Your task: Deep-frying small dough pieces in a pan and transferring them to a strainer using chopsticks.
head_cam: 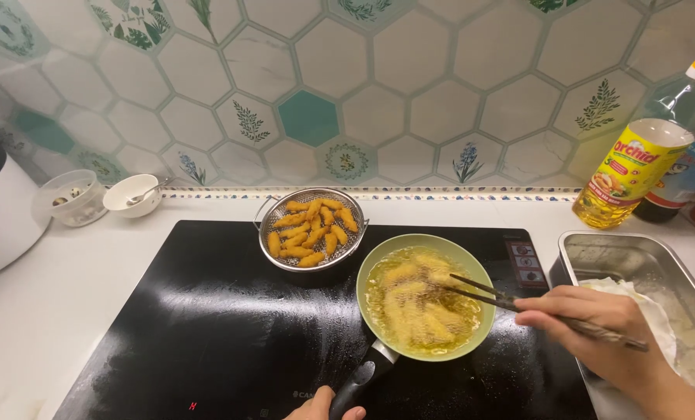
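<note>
Kitchen counter, white, backed by hexagonal wall tiles (441,109), some plain, some with leaf prints, one solid teal. One black induction cooktop (207,327) set in the counter, surface dusted with spatter.

One green frying pan (472,268) on the cooktop right of centre, filled with bubbling oil; pale battered pieces (417,311) frying inside, count unclear through the foam, roughly five or six. Black pan handle (363,377) pointing toward the near edge.

One round wire-mesh basket (273,214) just behind and left of the pan, rims nearly touching. About fourteen fried golden sticks (312,229) piled in it.

Left hand (324,406) at bottom edge, mostly cut off; fingers curled at the end of the pan handle, apparently gripping it.

Right hand (604,330) over the cooktop's right edge, closed around one pair of chopsticks (503,299); tips reaching into the oil among the pieces.

One steel tray (596,249) at right, lined with white paper (635,299).

Two bottles at far right: one yellow oil bottle (643,167) with yellow cap, one dark bottle (686,183) behind it.

Two small bowls at far left: one clear bowl (71,198), one white bowl (132,194) with a spoon. One white appliance (1,210) at the left border.
</note>
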